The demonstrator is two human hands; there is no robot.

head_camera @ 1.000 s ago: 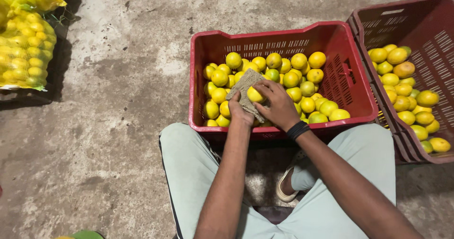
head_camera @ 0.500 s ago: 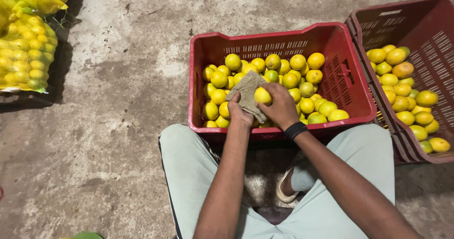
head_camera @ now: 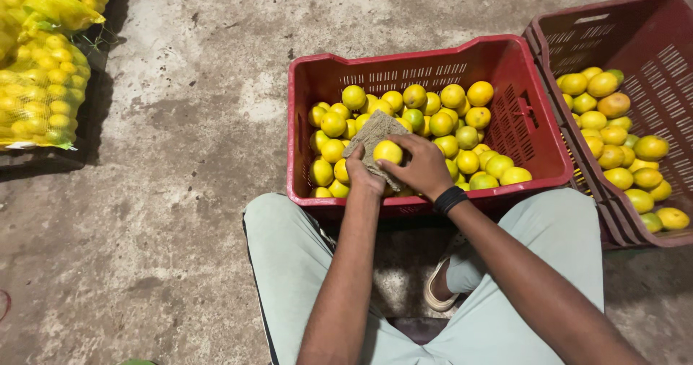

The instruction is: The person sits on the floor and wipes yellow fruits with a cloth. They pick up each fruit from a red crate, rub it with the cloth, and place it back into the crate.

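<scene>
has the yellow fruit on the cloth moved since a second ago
Yes, slightly. The yellow fruit on the cloth sits a little farther from the red crate's front rim, gripped by the right hand.

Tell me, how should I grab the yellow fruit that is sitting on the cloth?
Probably grip the yellow fruit around its round middle, coming from above. It sits on the cloth, with the left hand underneath and the right hand beside it, so only its top is bare.
</scene>
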